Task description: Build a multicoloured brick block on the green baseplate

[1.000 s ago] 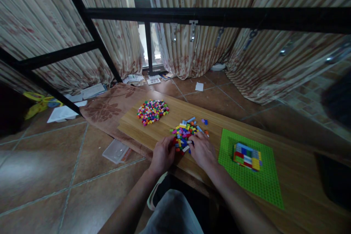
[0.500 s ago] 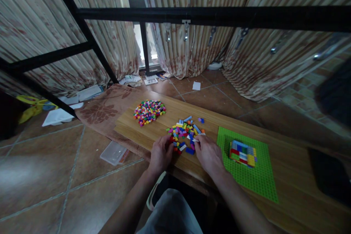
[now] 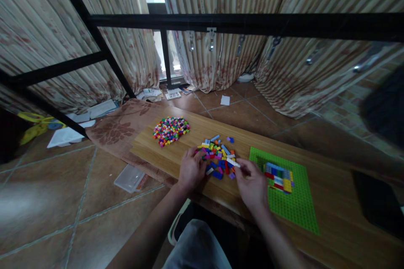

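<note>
My right hand (image 3: 251, 181) pinches a long white toy brick (image 3: 232, 162) at the right side of a loose pile of coloured toy bricks (image 3: 217, 154). At the pile's left edge my left hand (image 3: 193, 168) rests with its fingers bent and apart, touching the bricks; I see nothing held in it. Right of my right hand lies a green baseplate (image 3: 299, 201), which bears a low block built of several coloured bricks (image 3: 279, 177). Part of that block's left side is close behind my right hand.
A second heap of smaller bricks (image 3: 172, 130) lies at the left end of the wooden bench (image 3: 151, 151). A dark flat object (image 3: 375, 199) is at the right. On the floor are a clear plastic box (image 3: 128, 177) and papers (image 3: 225, 100). A black metal frame (image 3: 189, 21) crosses behind.
My right hand has moved right, with the white brick now plainly between its fingers. My left hand has shifted right and farther over the pile.
</note>
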A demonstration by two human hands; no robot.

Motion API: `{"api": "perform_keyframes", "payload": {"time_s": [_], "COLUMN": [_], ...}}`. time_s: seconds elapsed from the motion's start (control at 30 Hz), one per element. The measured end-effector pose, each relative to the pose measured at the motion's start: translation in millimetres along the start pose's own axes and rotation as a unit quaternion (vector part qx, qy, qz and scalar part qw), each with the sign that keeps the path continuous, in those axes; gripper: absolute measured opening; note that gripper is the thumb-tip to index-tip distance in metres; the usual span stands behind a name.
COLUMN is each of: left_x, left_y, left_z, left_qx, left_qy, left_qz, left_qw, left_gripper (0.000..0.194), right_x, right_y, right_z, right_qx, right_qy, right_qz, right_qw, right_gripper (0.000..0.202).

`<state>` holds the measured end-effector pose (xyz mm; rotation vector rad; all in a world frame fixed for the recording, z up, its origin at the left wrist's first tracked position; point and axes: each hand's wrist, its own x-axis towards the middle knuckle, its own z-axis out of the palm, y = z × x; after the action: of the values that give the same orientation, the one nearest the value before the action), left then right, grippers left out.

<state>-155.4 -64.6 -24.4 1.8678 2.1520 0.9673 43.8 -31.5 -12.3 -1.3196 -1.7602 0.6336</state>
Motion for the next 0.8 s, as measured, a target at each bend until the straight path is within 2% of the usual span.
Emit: {"api": "perform_keyframes", "payload": {"time_s": [0.1, 0.23, 0.43, 0.5, 0.6, 0.67, 0.73, 0.8], "left_x": [8.9, 14.2, 14.0, 10.8, -0.3, -11.3, -22.0, -28.9], "left_y": [2.1, 3.0, 4.4, 14.3, 44.6, 70.8, 95.7, 115.8], "left_z": [6.2, 10.7, 2.3, -3.2, -4.2, 4.0, 18.2, 33.6], "left_qx": [0.02, -0.002, -0.043, -0.053, -0.123, -0.241, -0.363, -0.455], "left_qy": [-0.009, -0.013, -0.013, 0.007, 0.017, -0.048, -0.138, -0.18], "left_qz": [0.005, 0.008, 0.021, 0.026, 0.026, 0.012, -0.043, -0.096], "left_qw": [1.0, 1.0, 0.999, 0.998, 0.992, 0.969, 0.921, 0.867], "left_gripper": [0.016, 0.011, 0.018, 0.021, 0.018, 0.021, 0.026, 0.026], "right_x": [-11.8, -25.7, -33.0, -34.5, -38.6, -42.6, -47.5, -53.3], "right_y": [3.4, 4.3, 10.9, 14.0, 14.0, 10.7, 7.1, 5.5], "right_z": [-10.9, -24.9, -40.3, -43.2, -46.6, -48.9, -51.8, -55.8], "right_qx": [0.049, 0.094, 0.133, 0.137, 0.122, 0.098, 0.068, 0.033], "right_qy": [0.01, 0.024, 0.07, 0.088, 0.098, 0.1, 0.103, 0.11], "right_qz": [0.031, 0.078, 0.142, 0.142, 0.122, 0.096, 0.064, 0.027], "right_qw": [0.998, 0.992, 0.978, 0.976, 0.98, 0.985, 0.99, 0.993], "right_gripper": [0.026, 0.027, 0.026, 0.023, 0.019, 0.018, 0.016, 0.015]}}
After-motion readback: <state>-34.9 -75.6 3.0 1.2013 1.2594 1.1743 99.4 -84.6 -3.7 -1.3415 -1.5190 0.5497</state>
